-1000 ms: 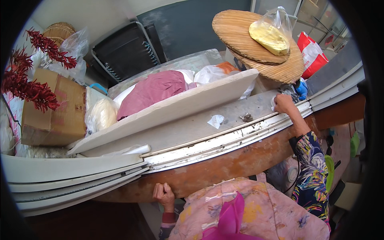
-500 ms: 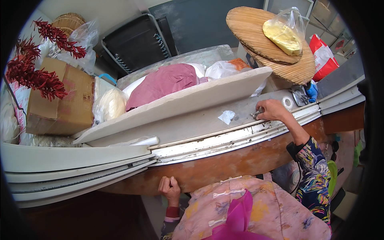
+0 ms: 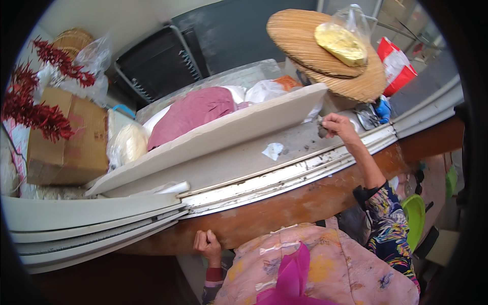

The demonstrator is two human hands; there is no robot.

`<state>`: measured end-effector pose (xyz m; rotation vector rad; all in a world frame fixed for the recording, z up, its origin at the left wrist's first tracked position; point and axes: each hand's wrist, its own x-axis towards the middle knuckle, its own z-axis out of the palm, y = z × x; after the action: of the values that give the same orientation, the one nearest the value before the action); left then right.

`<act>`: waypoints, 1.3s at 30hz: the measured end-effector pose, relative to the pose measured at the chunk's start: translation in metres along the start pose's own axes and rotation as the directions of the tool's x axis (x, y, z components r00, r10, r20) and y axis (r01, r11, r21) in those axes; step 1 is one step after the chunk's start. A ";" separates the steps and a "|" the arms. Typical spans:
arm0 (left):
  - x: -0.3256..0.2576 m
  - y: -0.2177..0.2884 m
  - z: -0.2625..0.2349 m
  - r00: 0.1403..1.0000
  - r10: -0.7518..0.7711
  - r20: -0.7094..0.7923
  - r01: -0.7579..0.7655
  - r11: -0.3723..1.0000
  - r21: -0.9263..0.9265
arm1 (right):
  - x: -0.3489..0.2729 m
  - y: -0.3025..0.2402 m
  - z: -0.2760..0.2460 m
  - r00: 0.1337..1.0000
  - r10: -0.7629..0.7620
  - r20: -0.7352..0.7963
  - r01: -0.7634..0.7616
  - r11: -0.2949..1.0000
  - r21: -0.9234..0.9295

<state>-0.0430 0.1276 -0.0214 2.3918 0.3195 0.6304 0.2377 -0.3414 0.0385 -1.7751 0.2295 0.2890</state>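
Observation:
My right hand (image 3: pixel 339 128) is closed in a pinch on a small dark grey crumpled lump (image 3: pixel 323 132), held just above the pale grey ledge (image 3: pixel 229 164) behind the sliding-window track. Dark crumbs lie on the ledge, and a torn white scrap (image 3: pixel 273 150) sits to their left. Behind that hand, a white roll (image 3: pixel 354 125) is partly hidden. Curled into a fist, my left hand (image 3: pixel 207 245) rests against the front of the brown wooden sill (image 3: pixel 254 226). Whatever it may hold is hidden.
The white window track (image 3: pixel 284 173) is smeared with dark dirt. A long pale board (image 3: pixel 218 137) leans behind the ledge, before a mauve cloth (image 3: pixel 190 114). Round woven lids (image 3: pixel 290 38) carry a bagged yellow item (image 3: pixel 341 44). A cardboard box (image 3: pixel 68 137) stands at left.
My right hand has risen off the ledge with the grey lump, leaving dark crumbs in view. My left hand stays in a fist by the sill. The whole view has shifted slightly.

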 end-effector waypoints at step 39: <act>0.000 0.001 0.005 1.000 -0.006 -0.025 0.007 0.999 0.052 | -0.010 0.033 -0.059 0.946 -0.276 -0.167 0.004 0.529 -0.849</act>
<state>-0.0406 0.1237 -0.0244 2.4331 0.3586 0.6568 0.2225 -0.4065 0.0236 -2.8188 0.1452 -0.0105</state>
